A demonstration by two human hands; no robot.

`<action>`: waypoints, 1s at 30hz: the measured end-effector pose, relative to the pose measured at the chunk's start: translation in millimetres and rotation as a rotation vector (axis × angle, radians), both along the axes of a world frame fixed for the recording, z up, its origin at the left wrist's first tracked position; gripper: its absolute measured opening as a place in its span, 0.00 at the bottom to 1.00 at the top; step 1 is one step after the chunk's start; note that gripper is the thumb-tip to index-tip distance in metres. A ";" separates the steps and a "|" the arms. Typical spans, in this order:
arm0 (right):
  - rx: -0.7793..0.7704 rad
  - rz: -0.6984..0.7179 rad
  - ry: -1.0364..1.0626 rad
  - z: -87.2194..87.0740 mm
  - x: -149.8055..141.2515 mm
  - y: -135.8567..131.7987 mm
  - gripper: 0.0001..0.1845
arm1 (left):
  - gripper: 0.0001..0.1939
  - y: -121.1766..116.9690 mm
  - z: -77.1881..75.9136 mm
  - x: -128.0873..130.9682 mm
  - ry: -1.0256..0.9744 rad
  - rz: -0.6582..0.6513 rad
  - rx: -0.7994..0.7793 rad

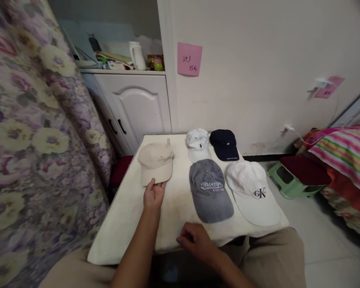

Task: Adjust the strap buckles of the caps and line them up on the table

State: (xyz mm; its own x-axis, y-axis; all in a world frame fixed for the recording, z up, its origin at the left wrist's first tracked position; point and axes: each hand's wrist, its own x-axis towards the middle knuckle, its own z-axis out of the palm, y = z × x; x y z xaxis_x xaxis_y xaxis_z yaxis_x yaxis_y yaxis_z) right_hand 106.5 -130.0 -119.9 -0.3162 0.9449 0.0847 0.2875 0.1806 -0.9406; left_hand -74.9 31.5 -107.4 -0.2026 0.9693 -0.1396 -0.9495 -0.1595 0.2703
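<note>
On the left side of the table, my left hand point(154, 195) grips the brim of a beige baseball cap point(156, 162), thumb on top and fingers underneath. Near the table's front edge, my right hand point(195, 239) rests with its fingers curled in and nothing visible in them. The closest item to it is a grey cap point(210, 192) with white lettering. To the right of that lies a white cap point(249, 188) with dark letters on its front. Behind these sit a smaller white cap point(198, 144) with a dark emblem and a navy cap point(224, 144).
A cream cloth covers the table point(129, 224), which stands against the wall. At left hangs a floral curtain point(42, 160) beside a white cabinet point(138, 104). On the right are a green stool point(288, 186) and a bed with a striped cover point(345, 148).
</note>
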 end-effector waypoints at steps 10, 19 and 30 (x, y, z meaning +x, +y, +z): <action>-0.278 -0.006 0.361 -2.7 1.1 7.0 0.16 | 0.33 -107.5 -8.5 -2.1 -0.031 -0.205 0.093; -0.539 -0.093 0.782 -3.8 -0.1 21.1 0.32 | 0.29 -212.9 -28.6 2.5 0.055 -0.247 -0.111; -0.549 -0.041 1.062 1.4 -0.3 17.9 0.21 | 0.18 -248.5 -43.6 -21.8 0.095 -0.334 -0.125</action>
State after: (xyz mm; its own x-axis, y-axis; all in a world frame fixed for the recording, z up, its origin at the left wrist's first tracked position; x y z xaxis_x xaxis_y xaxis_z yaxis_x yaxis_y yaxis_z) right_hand 106.2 -112.0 -118.5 -0.3012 0.9443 -0.1327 -0.6835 -0.3108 -0.6605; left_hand -96.7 -217.0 -151.0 0.1048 0.9608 -0.2567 -0.9134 0.1951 0.3573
